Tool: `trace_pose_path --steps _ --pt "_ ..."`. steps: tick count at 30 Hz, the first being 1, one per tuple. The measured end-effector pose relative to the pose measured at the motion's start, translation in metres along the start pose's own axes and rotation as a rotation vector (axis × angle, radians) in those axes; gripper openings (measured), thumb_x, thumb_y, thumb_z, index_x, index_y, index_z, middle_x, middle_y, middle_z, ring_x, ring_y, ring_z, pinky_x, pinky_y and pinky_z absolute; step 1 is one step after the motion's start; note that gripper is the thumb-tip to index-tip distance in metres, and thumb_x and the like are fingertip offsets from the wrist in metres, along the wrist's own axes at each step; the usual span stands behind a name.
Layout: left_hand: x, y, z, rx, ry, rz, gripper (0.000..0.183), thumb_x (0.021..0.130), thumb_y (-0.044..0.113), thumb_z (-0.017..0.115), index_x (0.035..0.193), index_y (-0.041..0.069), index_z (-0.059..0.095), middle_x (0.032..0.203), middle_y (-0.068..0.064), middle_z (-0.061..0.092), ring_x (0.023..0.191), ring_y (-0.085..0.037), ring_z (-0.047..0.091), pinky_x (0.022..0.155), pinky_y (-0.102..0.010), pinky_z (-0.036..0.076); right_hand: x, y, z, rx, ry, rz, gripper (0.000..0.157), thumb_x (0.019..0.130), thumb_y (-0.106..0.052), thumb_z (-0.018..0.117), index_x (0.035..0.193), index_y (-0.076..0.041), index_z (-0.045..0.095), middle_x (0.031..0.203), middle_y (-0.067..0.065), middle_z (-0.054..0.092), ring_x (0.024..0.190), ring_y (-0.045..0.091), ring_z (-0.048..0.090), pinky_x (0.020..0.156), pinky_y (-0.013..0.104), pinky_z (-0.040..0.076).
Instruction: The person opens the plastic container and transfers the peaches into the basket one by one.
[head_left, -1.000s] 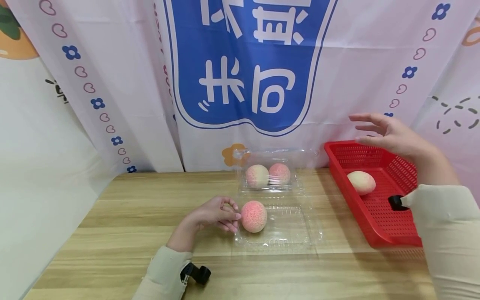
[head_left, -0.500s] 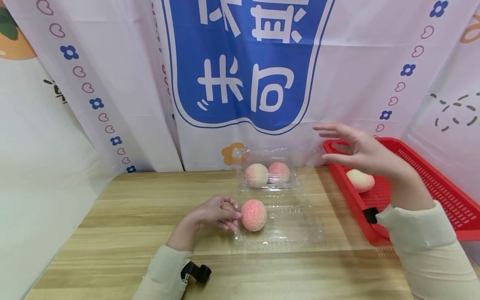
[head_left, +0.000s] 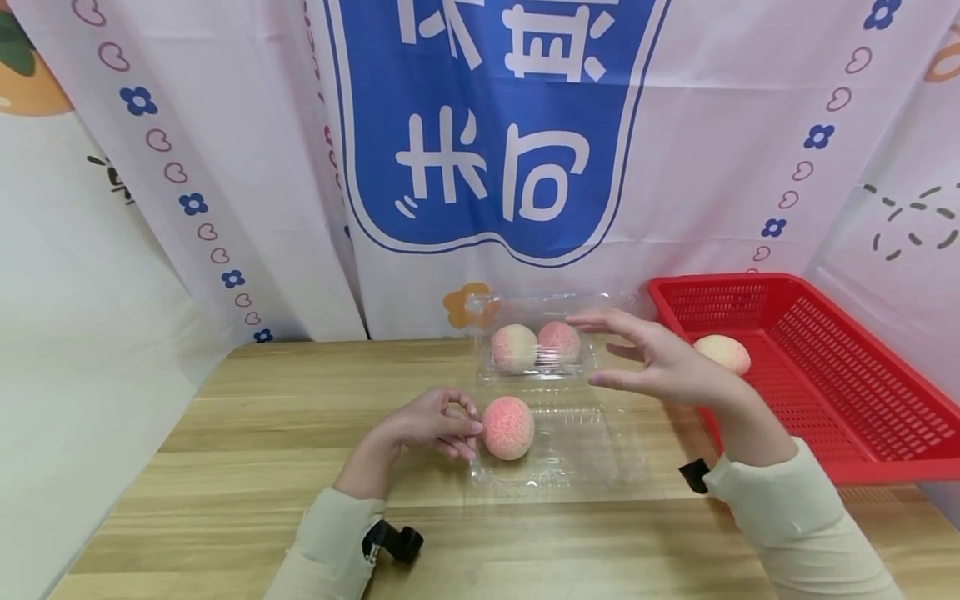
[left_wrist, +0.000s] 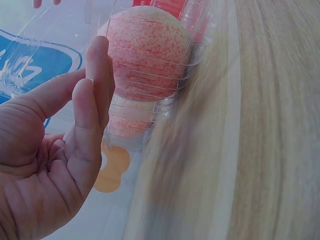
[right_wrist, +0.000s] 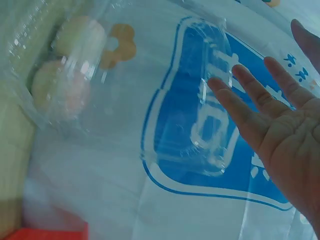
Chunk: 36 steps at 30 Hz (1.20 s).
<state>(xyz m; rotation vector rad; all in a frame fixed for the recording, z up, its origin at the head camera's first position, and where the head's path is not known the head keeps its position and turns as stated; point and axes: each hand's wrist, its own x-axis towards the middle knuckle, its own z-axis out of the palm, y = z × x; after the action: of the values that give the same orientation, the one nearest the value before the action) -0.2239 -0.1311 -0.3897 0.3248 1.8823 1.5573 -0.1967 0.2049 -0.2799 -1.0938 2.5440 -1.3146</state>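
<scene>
A clear plastic box lies unfolded on the wooden table. One pink-and-cream peach-like ball sits at its front left. Behind clear plastic at the back are a cream-and-pink ball and a pinker ball. My left hand pinches the box's left edge, fingertips right beside the front ball; in the left wrist view that ball is just beyond the fingers. My right hand holds nothing, thumb and fingers spread apart, overlapping the box's back right in the head view.
A red perforated basket stands at the right, with another cream-and-pink ball at its left side, partly hidden by the right hand. A white curtain with a blue printed panel hangs behind the table.
My right hand has moved left and down from over the red basket to the box's back right, its fingers spread throughout. My left hand and the balls have stayed in place.
</scene>
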Motion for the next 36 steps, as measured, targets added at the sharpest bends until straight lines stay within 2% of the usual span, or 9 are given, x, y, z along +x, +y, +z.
trace_pose_path --steps 4,12,19,29,36 --pt "0.0 0.0 -0.001 0.001 0.008 0.003 0.023 0.094 0.005 0.064 0.11 -0.003 0.049 0.072 -0.005 0.071 0.059 -0.012 0.069 0.055 -0.021 0.058 0.003 0.008 0.014 0.046 -0.025 -0.009 0.062 0.089 -0.015 0.073 0.145 -0.022 0.047 0.151 0.002 0.047 0.138 0.03 0.044 0.109 0.064 0.041" --pt "0.0 0.0 -0.001 0.012 -0.003 0.001 0.023 0.094 0.005 0.064 0.11 -0.003 0.049 0.073 -0.004 0.071 0.06 -0.012 0.07 0.056 -0.021 0.058 0.006 0.024 0.042 0.093 -0.029 -0.023 0.061 0.088 -0.012 0.074 0.143 -0.009 0.048 0.145 0.012 0.051 0.135 0.038 0.048 0.106 0.063 0.045" --pt "-0.002 0.001 0.0 0.01 0.001 0.003 0.024 0.094 0.005 0.064 0.11 -0.003 0.048 0.072 -0.004 0.071 0.06 -0.012 0.07 0.056 -0.021 0.058 0.012 0.032 0.064 0.146 -0.039 0.023 0.061 0.089 -0.015 0.074 0.144 -0.014 0.048 0.15 0.009 0.048 0.135 0.037 0.048 0.107 0.06 0.045" --pt "-0.001 -0.001 0.001 0.016 0.013 0.003 0.023 0.094 0.006 0.065 0.109 -0.002 0.05 0.073 -0.005 0.071 0.061 -0.013 0.071 0.055 -0.021 0.057 0.018 0.046 0.089 0.241 -0.052 0.055 0.063 0.091 -0.008 0.072 0.147 -0.008 0.044 0.154 0.015 0.041 0.137 0.045 0.043 0.109 0.066 0.04" --pt "0.0 -0.001 0.001 0.023 0.018 -0.001 0.024 0.094 0.007 0.065 0.111 -0.002 0.049 0.073 -0.005 0.071 0.061 -0.013 0.071 0.055 -0.021 0.057 0.022 0.054 0.1 0.212 -0.072 0.086 0.064 0.091 -0.013 0.072 0.147 -0.01 0.043 0.155 0.018 0.039 0.136 0.049 0.043 0.108 0.065 0.041"
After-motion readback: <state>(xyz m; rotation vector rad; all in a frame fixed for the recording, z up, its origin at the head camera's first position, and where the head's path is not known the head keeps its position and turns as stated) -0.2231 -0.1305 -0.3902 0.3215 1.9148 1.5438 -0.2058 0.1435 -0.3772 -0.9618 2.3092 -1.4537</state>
